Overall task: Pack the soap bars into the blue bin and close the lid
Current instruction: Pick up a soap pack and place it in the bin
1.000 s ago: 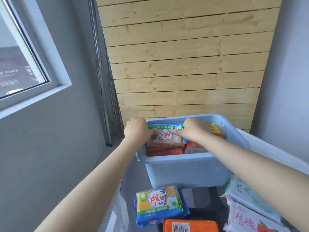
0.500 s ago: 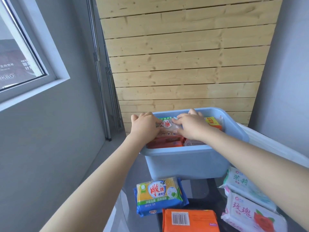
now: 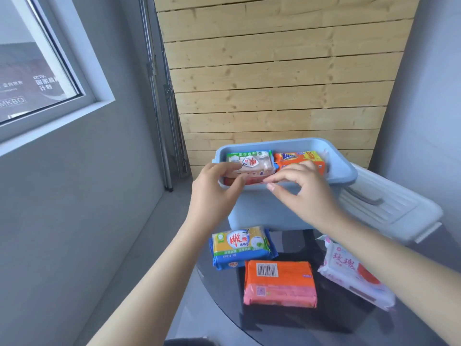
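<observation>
The blue bin (image 3: 264, 213) stands at the back of a dark glass table, packed with soap packs: a green-and-white pack (image 3: 252, 161) on top at the left, an orange-and-yellow pack (image 3: 298, 158) at the right. My left hand (image 3: 215, 189) hovers at the bin's near rim with fingers apart, holding nothing. My right hand (image 3: 303, 193) is over the rim too, fingers spread and empty. On the table lie a yellow-and-blue soap pack (image 3: 240, 247), an orange soap pack (image 3: 279, 283) and a white rose-print pack (image 3: 354, 273). The pale lid (image 3: 389, 208) lies to the right of the bin.
The round glass table (image 3: 224, 315) ends close on the left, with grey floor beyond. A wooden slat wall rises behind the bin. A grey wall with a window (image 3: 37, 78) is at the left, another grey wall at the right.
Both hands have let go of the green-and-white pack in the bin and drawn back to the near rim. The view has tilted down, showing more of the table.
</observation>
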Demonstrator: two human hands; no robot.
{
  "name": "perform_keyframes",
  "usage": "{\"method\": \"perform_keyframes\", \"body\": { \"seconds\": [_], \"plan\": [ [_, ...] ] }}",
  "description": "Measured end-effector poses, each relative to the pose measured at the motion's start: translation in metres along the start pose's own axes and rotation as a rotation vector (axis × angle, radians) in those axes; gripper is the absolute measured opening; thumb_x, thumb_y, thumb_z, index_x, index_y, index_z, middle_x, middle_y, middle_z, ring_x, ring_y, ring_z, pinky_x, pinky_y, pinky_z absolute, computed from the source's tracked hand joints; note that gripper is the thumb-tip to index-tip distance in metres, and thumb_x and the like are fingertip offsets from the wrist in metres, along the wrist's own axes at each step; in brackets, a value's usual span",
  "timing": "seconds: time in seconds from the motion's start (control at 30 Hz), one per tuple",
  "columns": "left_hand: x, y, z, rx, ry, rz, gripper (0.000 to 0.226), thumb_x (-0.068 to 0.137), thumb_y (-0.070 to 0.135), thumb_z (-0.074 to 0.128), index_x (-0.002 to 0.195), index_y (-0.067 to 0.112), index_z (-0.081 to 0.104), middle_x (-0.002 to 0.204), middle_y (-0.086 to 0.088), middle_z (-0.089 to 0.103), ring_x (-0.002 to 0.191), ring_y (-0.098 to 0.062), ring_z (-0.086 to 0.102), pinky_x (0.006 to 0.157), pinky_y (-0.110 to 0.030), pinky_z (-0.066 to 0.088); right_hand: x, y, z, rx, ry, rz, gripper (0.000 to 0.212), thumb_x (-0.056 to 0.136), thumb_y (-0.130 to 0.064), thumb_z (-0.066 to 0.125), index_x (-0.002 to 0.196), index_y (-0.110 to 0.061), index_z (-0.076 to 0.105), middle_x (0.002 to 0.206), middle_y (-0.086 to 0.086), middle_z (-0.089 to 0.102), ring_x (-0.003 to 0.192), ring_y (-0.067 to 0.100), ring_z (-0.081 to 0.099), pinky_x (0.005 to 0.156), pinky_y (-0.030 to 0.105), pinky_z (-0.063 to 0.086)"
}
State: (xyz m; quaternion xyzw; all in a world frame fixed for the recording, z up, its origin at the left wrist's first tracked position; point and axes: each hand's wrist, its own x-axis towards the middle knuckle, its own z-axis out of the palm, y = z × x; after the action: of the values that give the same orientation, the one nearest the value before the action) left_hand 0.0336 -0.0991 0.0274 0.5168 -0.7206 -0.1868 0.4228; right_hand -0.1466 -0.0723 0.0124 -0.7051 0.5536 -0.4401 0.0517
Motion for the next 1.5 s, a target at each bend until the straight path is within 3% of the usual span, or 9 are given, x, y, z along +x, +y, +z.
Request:
{"method": "perform_keyframes", "body": {
  "seconds": [0.13,0.33,0.53,0.67,0.83,1.03,1.17,1.43,1.5],
  "plan": [
    [-0.037,-0.007,0.001,-0.018,-0.034,-0.051,0.018,0.084,0.032,0.065,0.101,0.028,0.07,0.099,0.011,0.061,0.089,-0.002,0.058,0.075,-0.004,0.038,-0.041,0.0,0.008,0.013,-0.084,0.015,0.009,0.082,-0.023,0.066,0.086,-0.024,0.074,0.079,-0.022,0.061,0.084,0.002,0.047,0.074,0.003,0.031],
    [-0.062,-0.045,0.015,0.155,-0.204,-0.348,0.039,0.086,0.04,0.059,0.122,0.026,0.059,0.126,-0.004,0.051,0.119,-0.02,0.048,0.104,-0.041,0.039,-0.063,0.014,0.038,0.008,-0.38,0.364,0.032,0.089,-0.029,0.057,0.119,-0.02,0.063,0.113,-0.005,0.067,0.094,0.005,0.06,0.078,0.014,0.042],
    [-0.069,-0.066,0.025,0.129,-0.36,-0.621,0.064,0.09,0.045,0.052,0.143,0.016,0.03,0.141,-0.012,0.037,0.121,-0.029,0.048,0.086,-0.034,0.047,-0.067,0.014,0.054,-0.006,-0.564,0.536,0.044,0.092,-0.03,0.052,0.123,0.002,0.055,0.123,0.019,0.063,0.115,0.031,0.058,0.098,0.041,0.045],
    [-0.069,-0.067,0.026,0.022,-0.325,-0.644,0.044,0.091,0.034,0.055,0.126,0.01,0.045,0.121,-0.01,0.061,0.092,-0.021,0.059,0.058,-0.026,0.045,-0.065,0.011,0.056,0.092,-0.539,0.504,0.03,0.092,-0.025,0.053,0.116,-0.013,0.065,0.111,0.015,0.071,0.107,0.029,0.063,0.094,0.047,0.048],
    [-0.07,-0.059,0.019,-0.015,-0.235,-0.564,0.037,0.09,0.03,0.058,0.121,0.012,0.049,0.11,-0.002,0.06,0.091,-0.019,0.059,0.067,-0.03,0.048,-0.067,0.008,0.048,0.189,-0.412,0.548,0.035,0.087,-0.026,0.061,0.121,-0.018,0.063,0.113,0.002,0.071,0.098,0.01,0.065,0.09,0.035,0.053],
    [-0.086,-0.043,0.021,-0.173,-0.285,-0.53,0.053,0.084,0.028,0.068,0.13,0.015,0.047,0.113,-0.002,0.064,0.097,-0.019,0.066,0.081,-0.037,0.057,-0.081,0.015,0.018,0.195,-0.228,0.616,0.014,0.075,-0.034,0.073,0.085,-0.025,0.07,0.077,-0.008,0.071,0.075,0.01,0.068,0.073,0.039,0.058],
    [-0.1,-0.032,0.027,-0.191,-0.327,-0.509,0.056,0.081,0.027,0.071,0.13,0.016,0.047,0.113,-0.005,0.066,0.096,-0.022,0.068,0.084,-0.044,0.057,-0.098,0.018,0.0,0.216,-0.232,0.674,0.017,0.074,-0.028,0.076,0.083,-0.016,0.069,0.067,-0.004,0.069,0.06,0.011,0.064,0.055,0.028,0.052],
    [-0.115,-0.024,0.028,-0.097,-0.422,-0.528,0.053,0.083,0.033,0.068,0.127,0.016,0.045,0.114,-0.001,0.061,0.094,-0.017,0.066,0.073,-0.031,0.058,-0.121,0.014,-0.008,0.227,-0.294,0.755,0.025,0.075,-0.03,0.075,0.087,-0.012,0.063,0.076,-0.002,0.068,0.066,0.012,0.063,0.05,0.026,0.053],
    [-0.113,-0.024,0.027,-0.106,-0.491,-0.571,0.044,0.085,0.039,0.063,0.12,0.016,0.049,0.108,0.002,0.064,0.088,-0.014,0.066,0.068,-0.028,0.057,-0.121,0.016,-0.007,0.231,-0.334,0.818,0.028,0.076,-0.034,0.072,0.093,-0.016,0.058,0.089,0.002,0.069,0.08,0.016,0.066,0.065,0.036,0.059]
  ]
}}
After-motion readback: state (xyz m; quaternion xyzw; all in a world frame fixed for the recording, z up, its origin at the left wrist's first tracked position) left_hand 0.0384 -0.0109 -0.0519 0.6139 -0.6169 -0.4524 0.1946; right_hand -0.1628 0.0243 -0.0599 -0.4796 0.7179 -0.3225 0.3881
